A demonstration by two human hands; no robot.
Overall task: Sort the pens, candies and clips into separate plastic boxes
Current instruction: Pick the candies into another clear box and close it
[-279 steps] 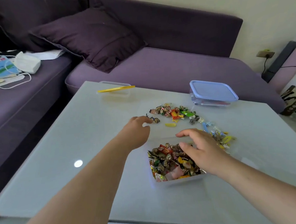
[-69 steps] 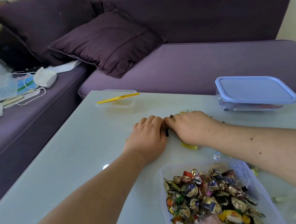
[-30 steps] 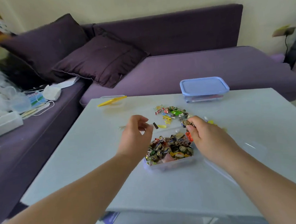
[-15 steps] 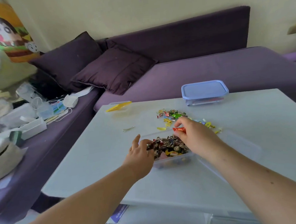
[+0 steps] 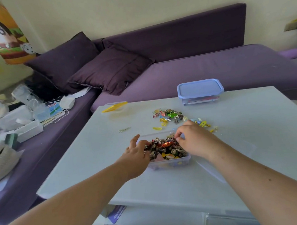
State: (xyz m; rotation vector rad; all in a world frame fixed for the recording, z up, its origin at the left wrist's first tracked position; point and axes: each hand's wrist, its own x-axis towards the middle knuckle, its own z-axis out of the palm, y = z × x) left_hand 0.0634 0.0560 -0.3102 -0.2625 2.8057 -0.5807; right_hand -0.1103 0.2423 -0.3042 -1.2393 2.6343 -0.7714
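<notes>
Reaching into the clear box (image 5: 170,161) near the front of the counter (image 5: 251,140), we have both hands over the heap of wrapped candies (image 5: 166,149) that fills it. Our left hand (image 5: 136,157) lies at the box's left wall, fingers loosely spread among the sweets; we cannot tell whether its grip has anything in it. Our right hand (image 5: 195,141) hangs over the far right corner, thumb and forefinger drawn close in a narrow grip just above the pile; whether a sweet sits between them is hidden.

Beyond the box, the unsorted scatter (image 5: 169,115) of candies and small clips lies loose on the counter, with a yellow star clip (image 5: 163,122) and a flat yellow clip (image 5: 157,128) near its front edge and more bits (image 5: 204,124) just past our right knuckles. A lone pale clip (image 5: 124,129) sits apart to the left. The blue-lidded box (image 5: 200,91) stands at the far edge, lid on, and a shallow box with a yellow piece (image 5: 115,107) across it sits at the far left corner.

What worries us: the candy box looks heaped to its rim, so another handful could roll sweets over the wall. Clips lie mixed among the candies in the scatter, so a quick grab might carry one into the wrong box. Our right forearm passes low over the clear lid (image 5: 226,159) lying beside the box and could nudge it toward the counter's edge.
</notes>
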